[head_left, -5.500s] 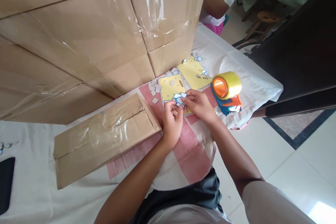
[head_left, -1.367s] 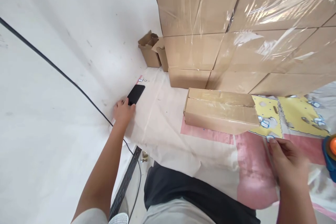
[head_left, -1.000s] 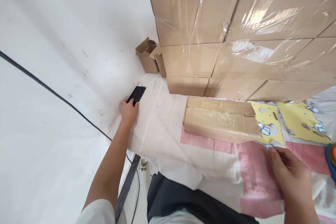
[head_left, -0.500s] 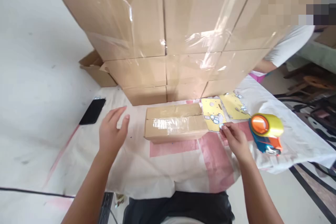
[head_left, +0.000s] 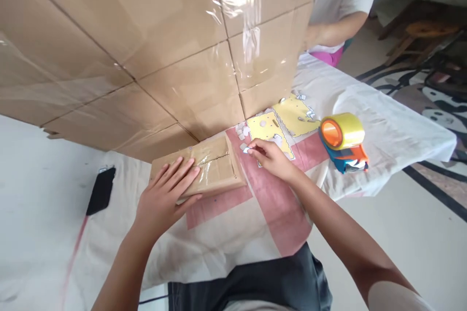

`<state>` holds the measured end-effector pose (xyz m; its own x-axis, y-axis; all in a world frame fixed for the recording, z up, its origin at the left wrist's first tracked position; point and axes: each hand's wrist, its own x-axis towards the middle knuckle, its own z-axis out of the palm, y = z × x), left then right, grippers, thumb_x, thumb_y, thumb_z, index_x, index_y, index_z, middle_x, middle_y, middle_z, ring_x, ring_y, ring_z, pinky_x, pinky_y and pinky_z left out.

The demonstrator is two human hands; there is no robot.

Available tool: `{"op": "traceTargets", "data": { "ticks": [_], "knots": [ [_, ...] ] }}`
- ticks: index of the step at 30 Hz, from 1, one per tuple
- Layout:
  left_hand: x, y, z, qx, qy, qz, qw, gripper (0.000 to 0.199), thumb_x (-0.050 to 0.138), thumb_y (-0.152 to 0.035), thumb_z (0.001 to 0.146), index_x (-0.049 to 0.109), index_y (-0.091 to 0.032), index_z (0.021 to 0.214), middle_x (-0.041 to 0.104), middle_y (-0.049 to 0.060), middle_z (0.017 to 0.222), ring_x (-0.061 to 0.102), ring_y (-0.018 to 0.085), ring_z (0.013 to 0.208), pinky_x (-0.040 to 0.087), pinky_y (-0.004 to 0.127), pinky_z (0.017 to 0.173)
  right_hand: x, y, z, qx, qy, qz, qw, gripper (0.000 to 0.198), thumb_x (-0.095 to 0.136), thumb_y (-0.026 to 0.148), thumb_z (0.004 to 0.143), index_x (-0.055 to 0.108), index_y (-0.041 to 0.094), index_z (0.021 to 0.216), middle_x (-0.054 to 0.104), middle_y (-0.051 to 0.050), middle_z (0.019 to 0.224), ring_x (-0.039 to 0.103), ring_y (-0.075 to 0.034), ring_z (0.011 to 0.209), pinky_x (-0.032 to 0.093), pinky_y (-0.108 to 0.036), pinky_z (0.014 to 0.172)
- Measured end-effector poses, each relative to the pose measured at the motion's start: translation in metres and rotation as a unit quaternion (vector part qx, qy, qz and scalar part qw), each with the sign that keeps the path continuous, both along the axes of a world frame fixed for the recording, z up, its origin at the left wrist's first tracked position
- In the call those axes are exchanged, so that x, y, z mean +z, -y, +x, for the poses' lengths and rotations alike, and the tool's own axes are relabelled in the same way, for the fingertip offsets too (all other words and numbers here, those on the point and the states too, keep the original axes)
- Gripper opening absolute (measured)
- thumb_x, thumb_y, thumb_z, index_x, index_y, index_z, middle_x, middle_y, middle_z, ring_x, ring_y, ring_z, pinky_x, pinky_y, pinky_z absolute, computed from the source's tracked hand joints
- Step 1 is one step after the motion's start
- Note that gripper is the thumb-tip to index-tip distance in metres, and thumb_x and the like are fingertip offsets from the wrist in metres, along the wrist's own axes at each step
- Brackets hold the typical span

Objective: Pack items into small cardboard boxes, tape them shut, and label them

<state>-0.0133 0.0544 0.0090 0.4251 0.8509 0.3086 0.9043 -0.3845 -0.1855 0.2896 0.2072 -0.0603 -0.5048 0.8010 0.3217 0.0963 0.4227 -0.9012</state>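
Observation:
A small cardboard box [head_left: 219, 167], sealed with clear tape, lies on the table. My left hand [head_left: 160, 201] rests flat on its left part, fingers spread. Just off the box's right end, my right hand [head_left: 273, 158] pinches a small white piece [head_left: 245, 149] between thumb and forefinger; its exact kind is too small to make out. Beyond that hand lie two yellow spotted sheets [head_left: 260, 124] with wavy edges. Several small white bits [head_left: 241, 131] are scattered on and beside them.
A tall wall of taped cardboard boxes [head_left: 175, 53] stands behind the small box. To the right is a tape dispenser [head_left: 345, 143] with a yellow roll. A black phone [head_left: 101, 192] lies at the left. Another person's arm [head_left: 337, 31] shows past the boxes.
My left hand has come down from the air onto the small box. The box now sits angled. My right hand has moved to its end, still pinching. The view has turned and come closer.

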Motion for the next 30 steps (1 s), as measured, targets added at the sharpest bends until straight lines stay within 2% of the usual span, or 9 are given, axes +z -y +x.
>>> {"op": "traceTargets", "data": {
  "ticks": [4,7,11,16,19,22,25,27,30],
  "knots": [
    [0.003,-0.001,0.004,-0.008,0.002,0.005,1.000,0.077,0.069,-0.040,0.091,0.036,-0.031,0.160,0.057,0.009,0.153,0.050,0.033,0.146,0.042,0.051,0.121,-0.006,0.002,0.006,0.012,0.121,0.158,0.980,0.020,0.045,0.021,0.104,0.064,0.023,0.102,0.070,-0.005,0.105,0.062,-0.017,0.084,0.041,-0.028,0.069],
    [0.003,-0.005,0.006,-0.009,0.006,0.005,1.000,0.078,0.072,-0.038,0.089,0.038,-0.031,0.159,0.058,0.009,0.152,0.052,0.034,0.144,0.043,0.053,0.119,-0.008,0.004,0.007,0.028,0.192,0.237,0.952,0.027,0.043,0.013,0.102,0.067,0.026,0.105,0.067,-0.004,0.108,0.059,-0.015,0.078,0.034,-0.027,0.063],
    [0.002,-0.007,0.006,-0.010,0.015,0.005,1.000,0.080,0.076,-0.036,0.086,0.040,-0.032,0.158,0.059,0.009,0.151,0.053,0.035,0.142,0.044,0.053,0.118,-0.011,0.006,0.002,0.028,0.205,0.284,0.936,0.034,0.041,0.006,0.098,0.067,0.026,0.105,0.062,-0.003,0.100,0.052,-0.014,0.073,0.028,-0.028,0.059],
    [0.001,-0.003,0.006,-0.007,0.017,0.005,1.000,0.084,0.076,-0.034,0.086,0.036,-0.035,0.160,0.056,0.009,0.154,0.052,0.034,0.144,0.044,0.054,0.119,-0.010,0.006,-0.004,0.020,0.201,0.282,0.938,0.025,0.044,0.015,0.103,0.067,0.025,0.101,0.062,-0.003,0.099,0.050,-0.014,0.071,0.025,-0.029,0.057],
    [0.001,-0.002,0.006,-0.012,0.022,0.002,1.000,0.084,0.076,-0.032,0.087,0.035,-0.036,0.161,0.054,0.007,0.155,0.050,0.034,0.146,0.042,0.053,0.120,-0.009,0.005,-0.004,0.021,0.199,0.274,0.941,0.025,0.044,0.027,0.107,0.067,0.024,0.098,0.063,-0.004,0.099,0.051,-0.013,0.070,0.026,-0.029,0.056],
    [0.000,-0.002,0.006,-0.017,0.026,0.003,1.000,0.083,0.076,-0.033,0.086,0.038,-0.032,0.160,0.054,0.009,0.155,0.049,0.035,0.146,0.040,0.054,0.121,-0.008,0.006,-0.006,0.011,0.175,0.234,0.956,0.025,0.047,0.037,0.108,0.067,0.024,0.102,0.065,-0.004,0.102,0.056,-0.014,0.074,0.031,-0.027,0.058],
    [0.001,-0.003,0.007,-0.022,0.027,0.005,0.999,0.082,0.078,-0.032,0.086,0.041,-0.028,0.159,0.055,0.011,0.154,0.049,0.035,0.146,0.040,0.052,0.122,-0.011,0.010,-0.010,-0.017,0.109,0.143,0.983,0.021,0.061,0.041,0.101,0.067,0.022,0.107,0.069,-0.005,0.105,0.061,-0.015,0.080,0.039,-0.025,0.064],
    [0.002,-0.003,0.007,-0.025,0.028,0.007,0.999,0.080,0.078,-0.031,0.085,0.043,-0.026,0.158,0.056,0.013,0.153,0.050,0.035,0.145,0.040,0.052,0.122,-0.014,0.014,-0.013,-0.015,0.048,0.067,0.997,0.015,0.068,0.034,0.098,0.070,0.019,0.098,0.071,-0.004,0.094,0.062,-0.014,0.077,0.042,-0.025,0.068],
    [0.002,-0.004,0.008,-0.029,0.029,0.010,0.999,0.079,0.079,-0.030,0.086,0.045,-0.024,0.157,0.056,0.014,0.153,0.051,0.035,0.145,0.040,0.053,0.121,-0.018,0.021,-0.019,-0.015,-0.037,-0.033,0.999,0.007,0.072,0.023,0.094,0.075,0.017,0.093,0.073,-0.002,0.083,0.062,-0.012,0.070,0.046,-0.025,0.069]
  ]
}}
